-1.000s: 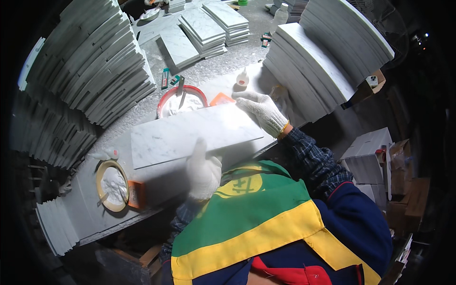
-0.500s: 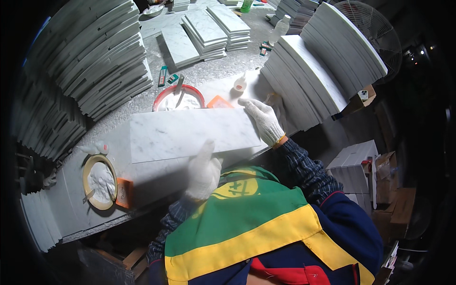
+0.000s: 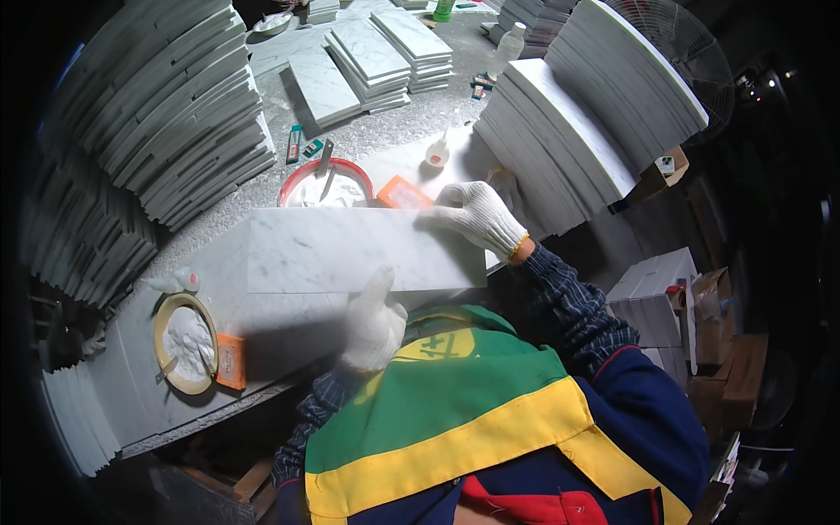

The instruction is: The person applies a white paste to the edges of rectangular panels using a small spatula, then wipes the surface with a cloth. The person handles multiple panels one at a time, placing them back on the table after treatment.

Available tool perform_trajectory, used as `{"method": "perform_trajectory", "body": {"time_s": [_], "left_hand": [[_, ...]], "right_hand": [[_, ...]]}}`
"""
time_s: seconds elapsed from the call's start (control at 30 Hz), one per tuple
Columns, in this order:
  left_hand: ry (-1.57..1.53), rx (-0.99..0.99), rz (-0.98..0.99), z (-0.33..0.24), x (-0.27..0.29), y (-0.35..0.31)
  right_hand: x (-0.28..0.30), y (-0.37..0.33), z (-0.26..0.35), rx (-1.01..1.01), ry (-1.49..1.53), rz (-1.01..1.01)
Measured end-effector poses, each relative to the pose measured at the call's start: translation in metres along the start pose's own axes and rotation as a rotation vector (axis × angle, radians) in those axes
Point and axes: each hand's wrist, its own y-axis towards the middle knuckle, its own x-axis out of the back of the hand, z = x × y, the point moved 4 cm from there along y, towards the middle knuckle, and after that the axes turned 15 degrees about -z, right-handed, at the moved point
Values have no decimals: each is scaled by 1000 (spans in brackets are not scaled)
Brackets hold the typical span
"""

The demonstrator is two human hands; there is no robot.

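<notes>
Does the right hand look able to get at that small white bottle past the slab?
Probably yes: the small white bottle stands just beyond the right hand, with nothing seen between them. The orange block lies to one side.

the left hand (image 3: 374, 325) is slightly blurred, its fingers hidden behind the pale slab (image 3: 341, 249); only the thumb shows over the near edge. the right hand's (image 3: 479, 217) fingertips blur against the slab, so their grip cannot be told. the slab covers the near rim of the red-rimmed bowl (image 3: 366, 182). the upper edge cuts off the tall tile stack (image 3: 184, 114), the green bottle (image 3: 444, 11) and the dim wire fan (image 3: 700, 61); the lower edge crops the green and yellow cloth (image 3: 437, 437).
</notes>
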Motion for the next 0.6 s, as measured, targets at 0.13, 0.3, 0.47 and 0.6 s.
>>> {"method": "perform_trajectory", "body": {"time_s": [0.13, 0.3, 0.47, 0.6], "left_hand": [[20, -1, -101, 3, 4, 2], [-2, -60, -142, 2, 6, 2], [-70, 48, -247, 3, 11, 3], [-46, 19, -232, 5, 9, 2]], "right_hand": [[-6, 6, -13, -69, 111, -187], [12, -5, -65, -112, 110, -506], [24, -11, -113, -177, -363, -525], [8, -9, -130, -170, -559, -432]]}}
